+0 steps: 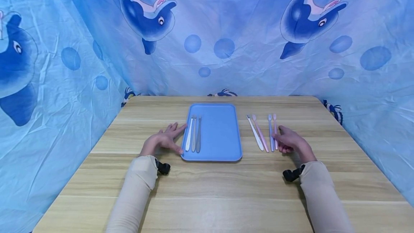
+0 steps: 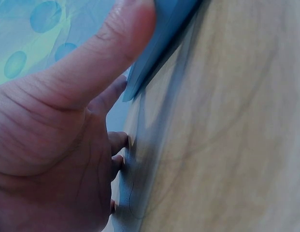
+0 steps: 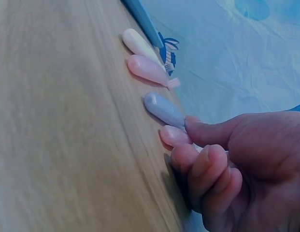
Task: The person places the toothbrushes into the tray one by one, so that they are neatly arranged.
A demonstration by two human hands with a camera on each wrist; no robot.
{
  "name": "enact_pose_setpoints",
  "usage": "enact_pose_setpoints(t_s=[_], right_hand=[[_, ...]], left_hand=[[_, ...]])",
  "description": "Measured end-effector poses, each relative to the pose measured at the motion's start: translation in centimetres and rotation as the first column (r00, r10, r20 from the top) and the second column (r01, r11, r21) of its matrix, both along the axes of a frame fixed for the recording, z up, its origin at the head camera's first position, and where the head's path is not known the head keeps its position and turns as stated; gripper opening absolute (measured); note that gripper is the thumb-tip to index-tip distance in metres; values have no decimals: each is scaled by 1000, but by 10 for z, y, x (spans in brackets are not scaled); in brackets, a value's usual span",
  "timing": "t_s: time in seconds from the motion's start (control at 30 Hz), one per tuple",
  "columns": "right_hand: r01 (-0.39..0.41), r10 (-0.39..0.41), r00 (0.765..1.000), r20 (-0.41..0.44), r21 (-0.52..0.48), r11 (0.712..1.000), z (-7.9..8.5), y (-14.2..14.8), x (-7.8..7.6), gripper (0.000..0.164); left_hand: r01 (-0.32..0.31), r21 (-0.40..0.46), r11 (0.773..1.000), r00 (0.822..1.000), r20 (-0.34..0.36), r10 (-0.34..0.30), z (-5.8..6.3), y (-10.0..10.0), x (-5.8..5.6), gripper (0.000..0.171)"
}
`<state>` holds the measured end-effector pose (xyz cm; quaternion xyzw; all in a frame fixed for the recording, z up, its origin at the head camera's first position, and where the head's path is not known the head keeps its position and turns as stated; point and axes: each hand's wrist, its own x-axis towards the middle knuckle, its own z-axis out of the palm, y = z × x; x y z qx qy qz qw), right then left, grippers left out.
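Note:
On the blue tray point(image 1: 221, 132), a white toothbrush point(image 1: 189, 136), a beige-grey toothbrush point(image 1: 194, 137) and a dark grey toothbrush point(image 1: 198, 137) lie side by side along the left. My left hand point(image 1: 166, 139) is spread at the tray's left edge, with the thumb point(image 2: 118, 46) against its near corner. Right of the tray lie a white toothbrush point(image 1: 255, 134), a pink toothbrush point(image 1: 260, 135) and a lavender-blue toothbrush point(image 1: 271, 134). With thumb and fingers, my right hand point(image 1: 289, 140) pinches the rightmost pink toothbrush point(image 3: 175, 136), still low at the table; the fingers partly hide it.
The wooden table point(image 1: 207, 197) extends around the tray on every side. A blue cloth backdrop point(image 1: 207, 21) with printed dolphins hangs behind the table and along its sides. Black wrist cameras point(image 1: 163, 168) are strapped to both wrists.

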<state>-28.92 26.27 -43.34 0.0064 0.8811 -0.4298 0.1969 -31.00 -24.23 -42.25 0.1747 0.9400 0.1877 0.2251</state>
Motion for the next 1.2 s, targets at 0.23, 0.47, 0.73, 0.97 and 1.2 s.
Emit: enact_pose_setpoints(t_s=[0.23, 0.47, 0.73, 0.97, 1.2], right_hand=[[20, -20, 1000, -2, 10, 1000, 0, 0, -1, 73], [35, -34, 999, -23, 36, 999, 0, -1, -2, 58], [43, -39, 996, -85, 53, 998, 1, -4, -1, 26], [26, -15, 995, -98, 104, 994, -1, -4, -4, 23], [6, 6, 995, -99, 115, 993, -3, -2, -4, 22]], left_hand=[[8, 2, 1000, 1000, -4, -8, -1, -1, -1, 130], [11, 30, 999, 1000, 1, -11, 1, -2, 0, 130], [11, -9, 1000, 1000, 5, -11, -9, -6, -10, 135], [11, 11, 1000, 1000, 2, -11, -5, -5, -7, 137], [22, 44, 999, 1000, 4, -23, 1, -3, 0, 132]])
